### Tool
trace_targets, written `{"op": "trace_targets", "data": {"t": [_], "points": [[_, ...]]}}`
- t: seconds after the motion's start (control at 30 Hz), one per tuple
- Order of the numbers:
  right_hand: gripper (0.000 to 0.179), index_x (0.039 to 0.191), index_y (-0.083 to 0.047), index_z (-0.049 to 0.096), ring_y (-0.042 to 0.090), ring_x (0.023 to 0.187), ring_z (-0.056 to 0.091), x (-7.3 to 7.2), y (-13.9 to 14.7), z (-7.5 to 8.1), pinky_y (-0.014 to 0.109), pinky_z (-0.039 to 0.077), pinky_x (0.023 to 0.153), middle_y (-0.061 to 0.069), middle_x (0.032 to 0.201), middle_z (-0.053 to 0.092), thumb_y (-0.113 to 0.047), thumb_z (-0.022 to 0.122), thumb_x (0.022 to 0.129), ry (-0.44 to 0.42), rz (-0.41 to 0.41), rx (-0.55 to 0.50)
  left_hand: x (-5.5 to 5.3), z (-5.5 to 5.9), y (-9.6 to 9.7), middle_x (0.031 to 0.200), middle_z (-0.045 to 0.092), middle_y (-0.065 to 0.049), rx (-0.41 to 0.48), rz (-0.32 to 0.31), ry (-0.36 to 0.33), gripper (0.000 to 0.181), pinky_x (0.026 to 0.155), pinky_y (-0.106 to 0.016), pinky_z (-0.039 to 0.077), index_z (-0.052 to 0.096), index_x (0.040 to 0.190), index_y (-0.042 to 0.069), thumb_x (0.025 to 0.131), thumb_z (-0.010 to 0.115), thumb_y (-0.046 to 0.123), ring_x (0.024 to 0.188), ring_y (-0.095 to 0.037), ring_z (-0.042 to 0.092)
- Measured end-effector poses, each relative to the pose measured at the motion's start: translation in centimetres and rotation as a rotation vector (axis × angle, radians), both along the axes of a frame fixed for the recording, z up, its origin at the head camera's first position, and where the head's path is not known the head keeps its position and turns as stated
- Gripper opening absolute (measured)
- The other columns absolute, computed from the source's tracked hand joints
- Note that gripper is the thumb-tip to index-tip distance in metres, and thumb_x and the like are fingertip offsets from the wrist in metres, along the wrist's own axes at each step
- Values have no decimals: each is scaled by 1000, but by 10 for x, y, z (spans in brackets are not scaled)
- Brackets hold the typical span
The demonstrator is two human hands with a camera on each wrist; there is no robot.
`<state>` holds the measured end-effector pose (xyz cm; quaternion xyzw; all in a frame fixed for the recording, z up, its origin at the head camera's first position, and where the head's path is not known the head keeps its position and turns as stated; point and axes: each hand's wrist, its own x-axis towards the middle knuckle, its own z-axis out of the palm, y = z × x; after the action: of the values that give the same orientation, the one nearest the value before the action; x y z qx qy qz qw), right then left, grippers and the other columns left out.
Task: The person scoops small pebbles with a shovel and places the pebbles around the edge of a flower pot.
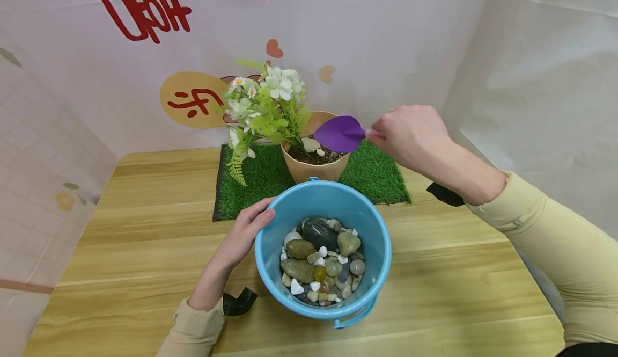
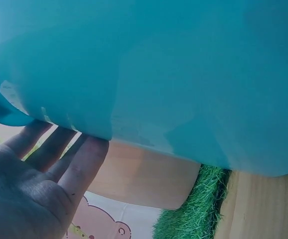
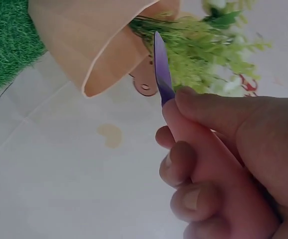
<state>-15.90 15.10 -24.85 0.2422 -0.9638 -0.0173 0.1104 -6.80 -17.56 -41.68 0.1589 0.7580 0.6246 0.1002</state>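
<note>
My right hand (image 1: 410,131) grips the pink handle (image 3: 211,159) of a small garden trowel, fingers curled round it and thumb along the top. Its purple blade (image 1: 340,133) points left over a tan flowerpot (image 1: 316,172), above dark soil with a few pale stones. White artificial flowers (image 1: 282,83) with green leaves lean left out of that pot. My left hand (image 1: 248,228) rests at the left rim of a blue bucket (image 1: 382,233); in the left wrist view its straight fingers (image 2: 84,164) touch the outer wall, tips partly hidden. Pebbles (image 1: 299,270) of many sizes lie in the bucket.
The pot stands on an artificial grass mat (image 1: 381,177) at the back of a wooden table (image 1: 159,228). A printed white cloth (image 1: 386,35) hangs behind. The bucket's handle (image 1: 357,317) hangs down on the near side.
</note>
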Motion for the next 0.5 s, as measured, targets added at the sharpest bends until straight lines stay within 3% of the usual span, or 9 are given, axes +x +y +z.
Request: {"op": "trace_targets", "data": {"t": [0.13,0.27,0.5], "points": [[42,65,-20,58,20,52,51,15,8,1,34,31,44,-3,54,48,-37,67,103,27,23,-33,0,1,0,139,65,-32,-2,6,2,49,90,-27,63,51,152,-2,112,42,26,120,-44,71],[48,60,-20,50,21,50,53,28,14,-2,32,28,42,-2,51,50,-36,71,100,93,67,-60,0,0,-1,139,65,-32,-3,6,-2,49,90,-27,63,51,152,-2,112,42,26,120,-41,72],[37,63,-21,61,18,46,53,51,17,-8,28,25,40,-3,51,48,-31,80,93,216,189,-102,0,0,1,140,64,-33,6,2,-9,49,91,-28,63,51,152,-3,112,42,26,122,-48,69]]}}
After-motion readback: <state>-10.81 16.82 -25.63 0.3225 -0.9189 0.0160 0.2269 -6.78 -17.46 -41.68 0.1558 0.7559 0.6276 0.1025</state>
